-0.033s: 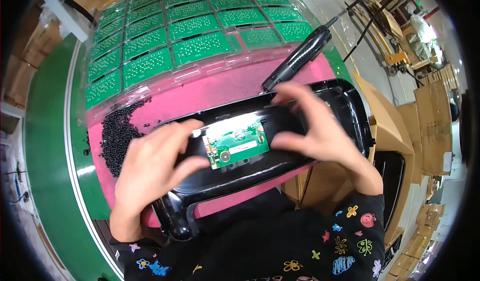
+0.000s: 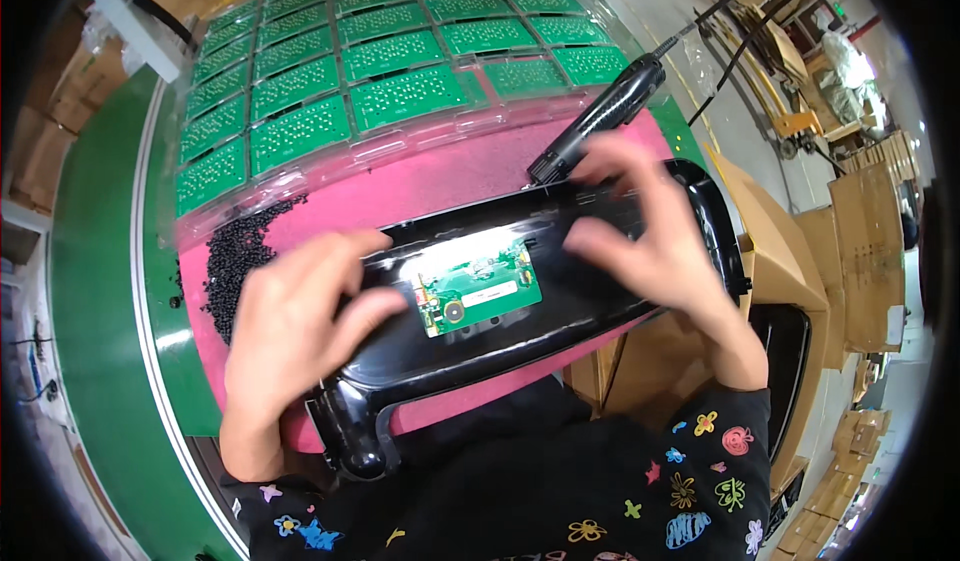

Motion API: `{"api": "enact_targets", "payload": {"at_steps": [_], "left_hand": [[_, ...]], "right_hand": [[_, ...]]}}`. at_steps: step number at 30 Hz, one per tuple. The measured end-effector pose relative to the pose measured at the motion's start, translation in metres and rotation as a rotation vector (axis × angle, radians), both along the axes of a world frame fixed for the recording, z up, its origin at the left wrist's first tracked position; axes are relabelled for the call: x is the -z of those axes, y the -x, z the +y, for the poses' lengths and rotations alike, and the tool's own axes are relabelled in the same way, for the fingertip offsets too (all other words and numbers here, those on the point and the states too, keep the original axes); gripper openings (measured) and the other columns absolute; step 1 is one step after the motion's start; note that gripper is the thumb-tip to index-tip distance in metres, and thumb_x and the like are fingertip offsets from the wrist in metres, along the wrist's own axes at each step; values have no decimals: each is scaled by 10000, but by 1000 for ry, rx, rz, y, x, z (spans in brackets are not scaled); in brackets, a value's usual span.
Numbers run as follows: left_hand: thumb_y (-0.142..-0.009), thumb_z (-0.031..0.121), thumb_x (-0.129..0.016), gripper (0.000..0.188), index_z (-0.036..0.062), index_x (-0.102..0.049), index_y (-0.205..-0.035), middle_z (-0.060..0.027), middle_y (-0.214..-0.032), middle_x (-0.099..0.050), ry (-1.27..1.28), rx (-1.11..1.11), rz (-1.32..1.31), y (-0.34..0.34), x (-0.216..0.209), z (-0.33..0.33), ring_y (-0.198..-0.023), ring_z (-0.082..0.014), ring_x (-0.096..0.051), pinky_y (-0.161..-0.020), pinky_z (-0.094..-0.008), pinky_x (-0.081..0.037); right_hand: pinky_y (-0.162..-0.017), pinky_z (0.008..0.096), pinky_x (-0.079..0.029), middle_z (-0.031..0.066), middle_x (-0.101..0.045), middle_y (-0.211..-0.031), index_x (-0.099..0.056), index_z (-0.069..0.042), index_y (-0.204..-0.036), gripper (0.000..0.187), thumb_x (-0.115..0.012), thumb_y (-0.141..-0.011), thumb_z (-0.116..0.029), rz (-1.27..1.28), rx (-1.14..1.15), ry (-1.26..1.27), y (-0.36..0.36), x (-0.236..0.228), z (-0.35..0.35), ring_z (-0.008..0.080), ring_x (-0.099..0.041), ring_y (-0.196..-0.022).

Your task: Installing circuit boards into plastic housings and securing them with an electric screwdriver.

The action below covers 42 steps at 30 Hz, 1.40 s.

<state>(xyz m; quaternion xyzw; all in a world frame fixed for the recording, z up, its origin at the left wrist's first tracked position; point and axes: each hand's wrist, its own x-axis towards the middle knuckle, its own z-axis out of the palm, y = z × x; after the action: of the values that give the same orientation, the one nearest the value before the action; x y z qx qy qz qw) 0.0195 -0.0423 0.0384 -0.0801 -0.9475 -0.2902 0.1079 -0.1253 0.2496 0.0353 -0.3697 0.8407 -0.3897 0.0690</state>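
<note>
A green circuit board with a white label and a round dark part lies in the middle of a glossy black plastic housing. My left hand is over the housing's left end, fingers and thumb apart, just left of the board and holding nothing. To the board's right, my right hand hovers above the housing, blurred by motion, thumb and fingers spread with nothing between them. Just beyond the right fingertips lies a black electric screwdriver, its tip pointing toward the housing's far edge.
Clear plastic trays of green circuit boards cover the far side of the pink mat. A heap of small black screws sits at the mat's left. Cardboard boxes stand on the right, one beside the housing holding a black part.
My right hand has moved right and slightly away from the circuit board. My left hand has shifted slightly left. The board stays in the housing.
</note>
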Motion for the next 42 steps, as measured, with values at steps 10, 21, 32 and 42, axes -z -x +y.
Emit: {"api": "enact_targets", "payload": {"at_steps": [10, 21, 32, 42], "left_hand": [[-732, 33, -754, 328, 14, -631, -1035, -151, -951, -623, 356, -259, -79, -8, 14, -56, -931, -358, -617, -811, -455, -498], [-760, -6, -672, 93, -26, -651, -849, -191, -863, -662, 231, -338, -124, -1, 25, -66, -855, -388, -642, -739, -470, -502], [-826, 24, -695, 125, -16, -722, -941, -120, -871, -715, -466, 47, 155, 8, 14, -5, -808, -228, -705, -739, -316, -547], [-858, -6, -726, 144, -39, -730, -998, -106, -909, -732, -1158, 198, -309, 7, 23, 8, -834, -133, -698, -759, -251, -573]], "right_hand": [[-706, 307, -550, 106, -579, -1076, -562, -123, -1254, 394, -721, -904, -212, -231, 322, 96, 109, -6, 7, 177, -638, -914], [-744, 314, -486, 58, -587, -808, -530, -6, -1126, 295, -680, -920, -154, -419, 53, 847, 81, 2, -72, 162, -587, -750], [-636, 304, -407, -40, -445, -625, -552, -89, -1049, 295, -508, -983, -372, -765, -134, 1394, -14, -35, -83, 91, -403, -527], [-629, 265, -371, -33, -457, -663, -485, -49, -1107, 313, -521, -971, -328, -755, -452, 1468, -55, -36, -89, 66, -443, -527]]}}
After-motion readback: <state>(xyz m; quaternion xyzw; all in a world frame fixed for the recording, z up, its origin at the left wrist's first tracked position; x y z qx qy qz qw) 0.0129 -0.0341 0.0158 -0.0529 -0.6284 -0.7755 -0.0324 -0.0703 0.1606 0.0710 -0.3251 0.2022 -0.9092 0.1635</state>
